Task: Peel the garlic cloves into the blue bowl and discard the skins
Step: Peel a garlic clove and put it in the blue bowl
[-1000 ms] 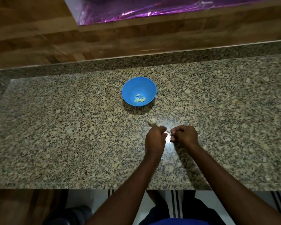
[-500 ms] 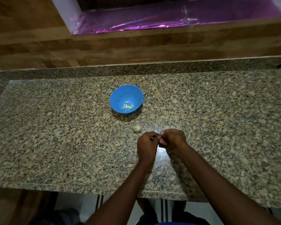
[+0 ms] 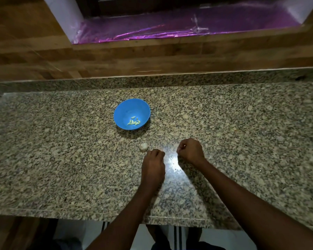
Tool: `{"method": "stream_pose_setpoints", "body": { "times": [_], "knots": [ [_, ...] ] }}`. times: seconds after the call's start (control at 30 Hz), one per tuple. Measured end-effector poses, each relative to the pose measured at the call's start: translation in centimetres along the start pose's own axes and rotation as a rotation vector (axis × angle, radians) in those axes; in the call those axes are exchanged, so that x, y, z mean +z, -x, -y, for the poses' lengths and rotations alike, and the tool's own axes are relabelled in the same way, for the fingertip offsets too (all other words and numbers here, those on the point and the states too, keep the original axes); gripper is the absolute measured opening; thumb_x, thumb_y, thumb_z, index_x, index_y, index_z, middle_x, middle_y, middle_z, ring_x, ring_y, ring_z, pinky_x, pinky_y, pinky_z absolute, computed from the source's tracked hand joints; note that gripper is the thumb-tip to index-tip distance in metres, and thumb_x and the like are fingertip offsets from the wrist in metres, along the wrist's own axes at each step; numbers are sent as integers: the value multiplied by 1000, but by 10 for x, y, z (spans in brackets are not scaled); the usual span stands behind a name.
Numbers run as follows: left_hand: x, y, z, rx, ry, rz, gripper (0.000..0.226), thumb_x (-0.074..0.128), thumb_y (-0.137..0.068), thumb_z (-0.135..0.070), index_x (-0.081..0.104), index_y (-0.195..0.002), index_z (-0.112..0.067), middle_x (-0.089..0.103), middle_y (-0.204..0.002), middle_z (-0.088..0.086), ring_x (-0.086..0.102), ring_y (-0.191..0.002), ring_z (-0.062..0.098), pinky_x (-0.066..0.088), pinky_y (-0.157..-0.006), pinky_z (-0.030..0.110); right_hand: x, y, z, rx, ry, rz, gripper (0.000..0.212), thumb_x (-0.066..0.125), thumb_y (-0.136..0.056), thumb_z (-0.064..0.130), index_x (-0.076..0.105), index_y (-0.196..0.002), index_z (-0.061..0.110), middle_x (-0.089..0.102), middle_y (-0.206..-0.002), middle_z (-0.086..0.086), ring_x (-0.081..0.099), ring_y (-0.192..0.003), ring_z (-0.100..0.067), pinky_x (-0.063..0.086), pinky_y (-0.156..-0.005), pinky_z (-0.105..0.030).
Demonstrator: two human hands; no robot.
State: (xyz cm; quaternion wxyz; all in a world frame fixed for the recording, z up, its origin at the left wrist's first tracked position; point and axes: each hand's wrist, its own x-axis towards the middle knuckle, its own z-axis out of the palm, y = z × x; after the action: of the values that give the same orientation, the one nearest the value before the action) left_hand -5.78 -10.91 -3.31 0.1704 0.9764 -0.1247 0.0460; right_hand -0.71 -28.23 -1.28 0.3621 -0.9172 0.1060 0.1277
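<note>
Both hands sit over the granite surface (image 3: 61, 159), near its front edge and apart from each other. The left hand (image 3: 154, 165) has its fingers curled under, and the right hand (image 3: 190, 150) is curled too, with thumb and fingertips drawn together as if pinching something small. Whether either one holds a clove or a scrap of skin I cannot tell; whatever is there is hidden by the fingers.

The garlic (image 3: 143, 147), a pale lump that looks like the rest of the bulb, lies on the surface just beyond the left hand's knuckles. The bowl (image 3: 126, 109) stands further back, well apart from the hands, with a few peeled cloves (image 3: 133, 121) in its bottom.

The step appears to be stripping one clove. To do it well, pin the clove firmly with one hand and let the other hand's nail catch the papery skin at the root end, then pull along the length instead of across. Keep the loose skin pinched rather than dropped, since flakes would be hard to spot on speckled stone. Carry the bare clove right over the bowl before letting go.
</note>
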Motion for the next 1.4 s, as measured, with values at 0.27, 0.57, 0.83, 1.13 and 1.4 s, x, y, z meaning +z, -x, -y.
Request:
{"method": "stream_pose_setpoints", "body": {
  "times": [0.27, 0.57, 0.83, 1.13, 1.4],
  "knots": [
    [1, 5, 8, 7, 7, 107, 43, 63, -84, -14, 58, -127, -10, 58, -126, 8, 53, -110, 29, 48, -88, 44, -2, -12, 16, -50, 326, 121, 8, 72, -71, 6, 70, -79, 3, 69, -78, -14, 68, -74, -27, 59, -66, -36],
    [-3, 9, 6, -14, 23, 134, 50, 62, -87, -16, 53, -136, -10, 54, -136, 8, 50, -119, 29, 42, -94, 42, 23, 17, 12, -370, 643, -37, 11, 64, -84, 10, 60, -94, 12, 64, -94, -8, 65, -87, -31, 49, -64, -35],
    [-3, 16, 5, -15, 42, 134, 51, 58, -91, -15, 51, -141, -9, 49, -146, 10, 45, -131, 29, 38, -104, 43, 34, 33, -6, -494, 645, -185, 20, 73, -75, 10, 56, -85, 14, 57, -80, -5, 56, -71, -27, 41, -47, -33],
    [-43, -8, -29, -553, 1028, 76, 6, 71, -90, -8, 75, -91, -4, 72, -69, 15, 61, -52, 12, 50, -49, 23, -1, 50, 28, 120, -581, -106, 10, 77, -81, 1, 73, -73, 7, 72, -64, -8, 72, -55, -16, 60, -51, -31],
    [-50, -18, -23, -540, 1170, 120, 6, 80, -81, -5, 77, -86, -8, 75, -80, 16, 71, -71, 26, 62, -72, 44, -11, 62, 22, 61, -675, -62, 10, 80, -81, 3, 70, -81, -2, 71, -66, -17, 72, -58, -29, 61, -59, -40]
  ]
}}
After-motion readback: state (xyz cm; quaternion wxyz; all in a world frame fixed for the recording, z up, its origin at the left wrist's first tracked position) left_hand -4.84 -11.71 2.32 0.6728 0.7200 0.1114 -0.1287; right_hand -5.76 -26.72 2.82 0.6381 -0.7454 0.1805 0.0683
